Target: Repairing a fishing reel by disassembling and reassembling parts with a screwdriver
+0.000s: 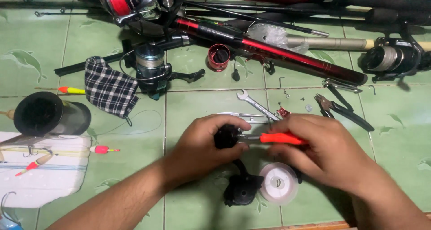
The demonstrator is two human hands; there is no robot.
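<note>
From the head camera, your left hand (204, 142) is closed around a small black reel part (226, 136), fingers (224, 121) curled over its top so that only its right end shows. Your right hand (321, 151) grips an orange-handled screwdriver (282, 138), fingers wrapped shut on the handle, with the metal shaft pointing left and its tip meeting the black part. Both hands sit low in the middle of a green tiled floor (202, 207).

Just below your hands lies a black reel body (242, 187), and touching its right side is a clear spool of line (278, 183). Just above your hands lie a silver wrench (256, 103) and, further right, black-handled pliers (343, 108).

Well to the upper left sits a complete spinning reel (150, 68) beside a checked cloth (108, 87). A red and black rod (278, 50) crosses the upper floor diagonally, with a small red spool (218, 57) near it. At the far left stands a black cylinder (47, 114) on its side, and below it a white foam sheet (45, 171) carrying floats.
</note>
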